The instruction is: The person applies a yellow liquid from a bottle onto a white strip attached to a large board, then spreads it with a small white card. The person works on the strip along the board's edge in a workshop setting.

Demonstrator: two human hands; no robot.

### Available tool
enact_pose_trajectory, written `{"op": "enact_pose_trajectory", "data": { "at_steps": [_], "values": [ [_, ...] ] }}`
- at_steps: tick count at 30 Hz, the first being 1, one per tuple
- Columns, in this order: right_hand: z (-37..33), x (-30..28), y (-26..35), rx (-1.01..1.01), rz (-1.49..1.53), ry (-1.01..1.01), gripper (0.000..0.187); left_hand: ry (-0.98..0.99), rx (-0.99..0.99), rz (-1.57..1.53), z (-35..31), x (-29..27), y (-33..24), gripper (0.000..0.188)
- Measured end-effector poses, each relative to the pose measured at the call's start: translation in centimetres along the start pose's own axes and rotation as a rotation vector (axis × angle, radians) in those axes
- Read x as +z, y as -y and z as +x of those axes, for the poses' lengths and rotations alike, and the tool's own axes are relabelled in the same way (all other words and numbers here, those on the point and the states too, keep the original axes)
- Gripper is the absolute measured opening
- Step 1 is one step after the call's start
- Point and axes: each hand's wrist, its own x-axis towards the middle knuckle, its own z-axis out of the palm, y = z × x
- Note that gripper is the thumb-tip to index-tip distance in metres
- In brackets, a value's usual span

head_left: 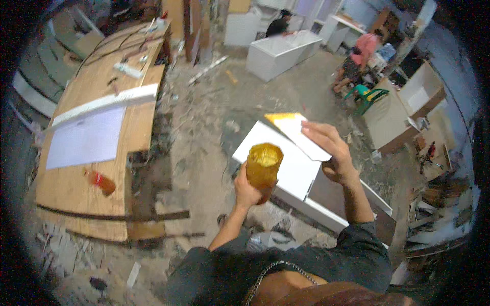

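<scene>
In my left hand (247,189), the fingers wrap around a yellow-brown, crusted container (264,171) with an open top. My right hand (332,148) grips a small white board (298,136) by its right side, and yellow stuff coats the board's far left edge. What the yellow stuff is, I cannot tell. Beneath both hands lies a larger white panel (293,176), part of a low cabinet-like piece with brown inner faces (326,196). The small board tilts over that panel; whether they touch is unclear.
A plywood worktable (138,112) on the left bears a white sheet (87,137), a long white strip (109,104), a hammer (114,84) and a bottle of reddish liquid (100,181). Two people work farther off, near a white box (283,53) and a green chair (370,99). Scraps litter the floor.
</scene>
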Motion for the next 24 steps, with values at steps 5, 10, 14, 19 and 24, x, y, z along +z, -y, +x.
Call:
{"op": "enact_pose_trajectory", "data": {
  "at_steps": [5, 10, 14, 19, 24],
  "values": [
    [1.9, 6.8, 1.2, -0.065, -0.184, 0.571, 0.082, 0.058, -0.015, -0.053, 0.9, -4.1, -1.8, 0.055],
    [5.2, 10.6, 2.0, -0.137, -0.071, 0.685, 0.082, 0.006, 0.067, 0.343, 0.7, -10.3, -0.1, 0.052],
    [7.1, 12.0, -0.2, -0.031, 0.323, 0.479, 0.071, -0.118, -0.021, 0.254, 0.6, -13.1, 0.6, 0.054],
    [5.3, 20.2, -11.5, 0.417, 0.415, -0.032, 0.049, -0.368, -0.194, 0.260, 1.2, -16.0, 3.7, 0.068],
    [-5.8, 37.4, -29.3, 0.783, 0.396, 0.100, 0.034, -0.739, -0.257, 0.405, 7.2, -17.7, 9.2, 0.081]
  ]
}}
